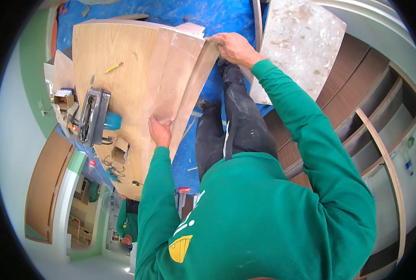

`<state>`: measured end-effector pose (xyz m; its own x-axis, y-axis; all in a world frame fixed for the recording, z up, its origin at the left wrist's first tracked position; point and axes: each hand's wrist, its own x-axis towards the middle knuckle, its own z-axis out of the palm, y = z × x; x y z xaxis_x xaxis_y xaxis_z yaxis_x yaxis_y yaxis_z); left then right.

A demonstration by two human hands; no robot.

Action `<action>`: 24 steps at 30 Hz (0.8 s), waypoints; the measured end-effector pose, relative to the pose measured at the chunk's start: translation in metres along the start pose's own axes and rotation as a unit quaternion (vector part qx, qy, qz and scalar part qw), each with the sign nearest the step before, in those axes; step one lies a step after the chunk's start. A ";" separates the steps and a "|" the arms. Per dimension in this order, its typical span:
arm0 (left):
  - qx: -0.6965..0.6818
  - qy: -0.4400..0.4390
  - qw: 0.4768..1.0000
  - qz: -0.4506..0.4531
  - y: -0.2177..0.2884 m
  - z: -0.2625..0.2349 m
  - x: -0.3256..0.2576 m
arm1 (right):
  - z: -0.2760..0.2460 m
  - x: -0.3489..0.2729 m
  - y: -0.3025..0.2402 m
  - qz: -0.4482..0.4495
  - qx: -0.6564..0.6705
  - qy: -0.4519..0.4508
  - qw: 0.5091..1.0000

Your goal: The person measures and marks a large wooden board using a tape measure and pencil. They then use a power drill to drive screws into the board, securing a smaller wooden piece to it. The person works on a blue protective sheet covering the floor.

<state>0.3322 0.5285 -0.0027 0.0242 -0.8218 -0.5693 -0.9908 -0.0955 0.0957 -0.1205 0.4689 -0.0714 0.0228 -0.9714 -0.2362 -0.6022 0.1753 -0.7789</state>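
Note:
A long pale wooden strip [199,77] lies along the right side of a wood-grained worktop [119,51], at a slight angle to its edge. My right hand [236,48] grips the far corner of this strip, with the fingers partly hidden at the edge. Lower down, my left hand [161,132] rests on a light brown board [170,79] beside the strip, thumb and fingers spread apart. A yellow pencil [113,67] lies on the worktop, left of both hands.
A circular saw [95,116] sits on the worktop's left side, near a small cardboard box [120,150] and a cable [113,168]. A stained white board [306,46] lies at the right over blue sheeting [208,11]. Wooden shelving [380,112] stands farther right. Another person [128,221] shows at lower left.

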 end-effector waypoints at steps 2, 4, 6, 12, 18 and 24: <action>-0.010 0.005 1.000 0.004 -0.005 0.002 -0.002 | -0.003 0.001 -0.004 -0.008 -0.027 -0.012 1.000; -0.018 0.003 1.000 0.004 -0.003 0.001 -0.002 | -0.004 0.000 -0.006 -0.018 -0.049 -0.015 0.999; -0.025 -0.009 1.000 0.000 -0.001 -0.001 0.000 | -0.006 0.002 -0.004 -0.009 -0.016 -0.024 1.000; -0.019 0.012 1.000 0.009 -0.002 0.002 -0.001 | -0.007 0.002 -0.017 0.085 0.161 -0.010 0.983; -0.031 0.017 0.999 -0.020 0.005 0.000 -0.005 | -0.007 0.002 -0.031 0.081 0.114 0.006 0.990; -0.070 -0.002 0.997 -0.031 0.007 -0.005 -0.007 | -0.011 0.003 -0.038 0.099 0.076 -0.033 0.992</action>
<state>0.3262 0.5312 0.0059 0.0842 -0.8092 -0.5814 -0.9594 -0.2236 0.1722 -0.1064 0.4576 -0.0364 -0.0280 -0.9037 -0.4274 -0.4723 0.3887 -0.7911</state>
